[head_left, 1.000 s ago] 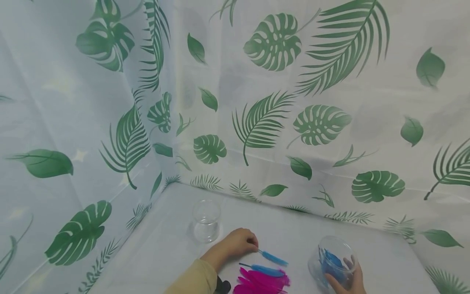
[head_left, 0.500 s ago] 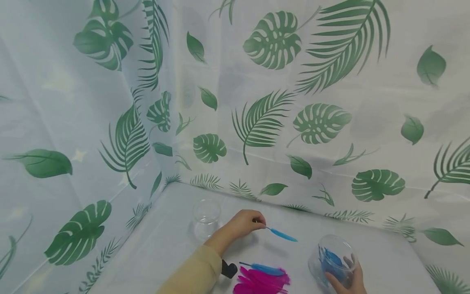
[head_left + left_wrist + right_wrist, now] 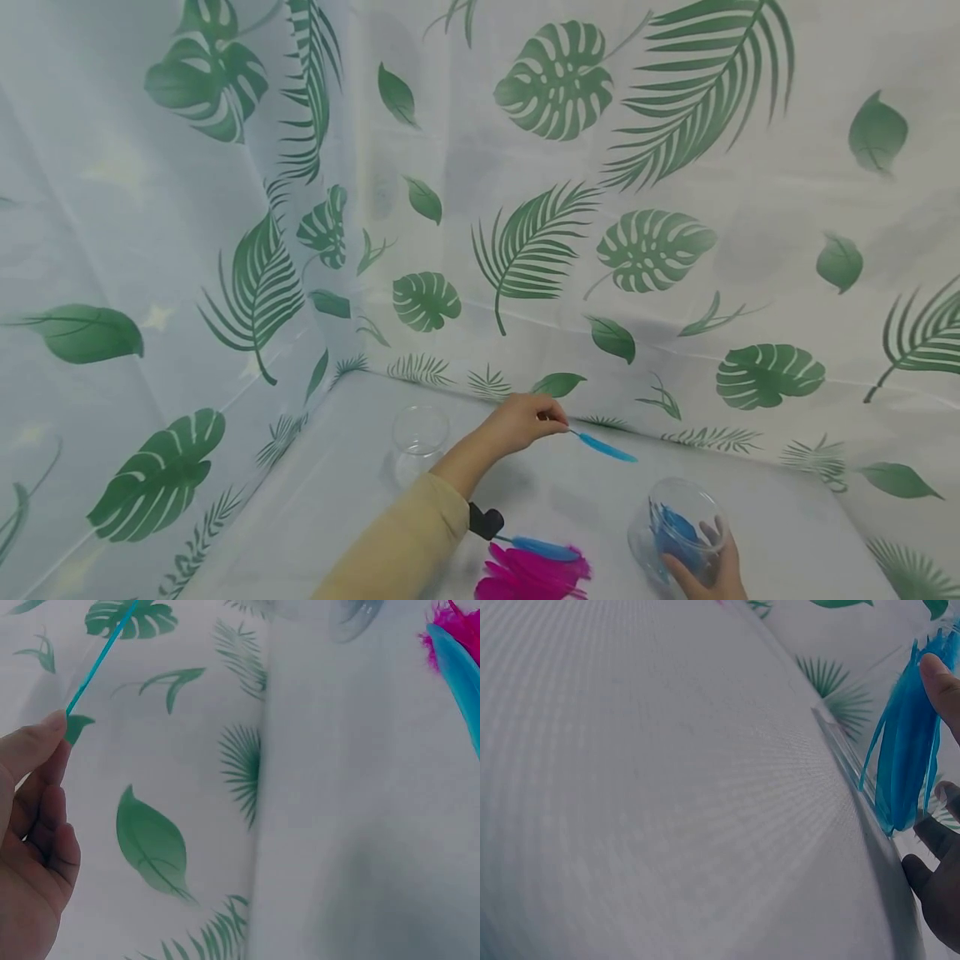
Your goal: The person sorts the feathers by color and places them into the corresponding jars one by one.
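Observation:
Between thumb and fingertips, my left hand (image 3: 525,423) pinches a blue feather (image 3: 609,448) by its quill, held up above the table with its tip towards the right. The left wrist view shows the thin quill (image 3: 97,667) rising from the pinch. At the right, my right hand (image 3: 716,575) grips a clear round cup (image 3: 688,498), thumb on one side and fingers on the other. Several blue feathers (image 3: 909,742) stand inside that cup. Below the left arm lies a pile of magenta feathers (image 3: 525,577), with one more blue feather (image 3: 546,549) across its far edge.
Another clear cup (image 3: 422,429) stands at the back left, partly behind the left arm. A black wrist mount (image 3: 487,522) shows by the left sleeve. Leaf-printed white sheeting (image 3: 525,250) walls the white table (image 3: 300,492) at the back and left.
My left hand has lifted the blue feather off the table by the magenta pile and carried it up, away and to the right. The right hand and its cup have stayed put.

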### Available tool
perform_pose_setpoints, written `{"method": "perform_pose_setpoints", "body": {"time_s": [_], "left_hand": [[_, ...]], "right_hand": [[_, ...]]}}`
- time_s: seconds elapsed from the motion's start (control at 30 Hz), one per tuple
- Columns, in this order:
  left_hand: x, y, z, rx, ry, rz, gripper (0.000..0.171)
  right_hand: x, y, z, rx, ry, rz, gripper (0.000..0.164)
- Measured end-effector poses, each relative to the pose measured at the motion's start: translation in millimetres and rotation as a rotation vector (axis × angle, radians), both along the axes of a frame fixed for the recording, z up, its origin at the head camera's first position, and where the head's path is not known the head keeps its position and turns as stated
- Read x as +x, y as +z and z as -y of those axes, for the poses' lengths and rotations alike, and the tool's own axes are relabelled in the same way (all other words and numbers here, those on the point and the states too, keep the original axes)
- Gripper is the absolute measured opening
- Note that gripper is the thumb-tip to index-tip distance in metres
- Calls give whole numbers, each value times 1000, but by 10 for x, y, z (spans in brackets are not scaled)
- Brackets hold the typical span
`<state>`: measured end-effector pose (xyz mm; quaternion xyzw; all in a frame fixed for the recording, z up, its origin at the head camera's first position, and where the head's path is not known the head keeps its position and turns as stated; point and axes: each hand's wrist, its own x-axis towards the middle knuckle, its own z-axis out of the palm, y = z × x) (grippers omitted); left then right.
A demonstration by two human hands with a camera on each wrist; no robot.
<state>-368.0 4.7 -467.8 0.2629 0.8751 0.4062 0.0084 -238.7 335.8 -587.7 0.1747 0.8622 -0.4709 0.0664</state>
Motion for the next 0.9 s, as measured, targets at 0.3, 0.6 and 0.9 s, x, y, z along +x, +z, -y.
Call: {"method": "perform_pose_setpoints", "body": {"time_s": [0.3, 0.6, 0.9], "left_hand": [[52, 174, -216, -64, -52, -24, 7], [134, 136, -621, -147, -139, -83, 8], [285, 120, -941, -292, -163, -146, 11]], "right_hand": [[-7, 5, -7, -4, 12, 9, 145], [10, 23, 9, 5, -32, -20, 148], [-2, 28, -21, -20, 21, -23, 145]]}}
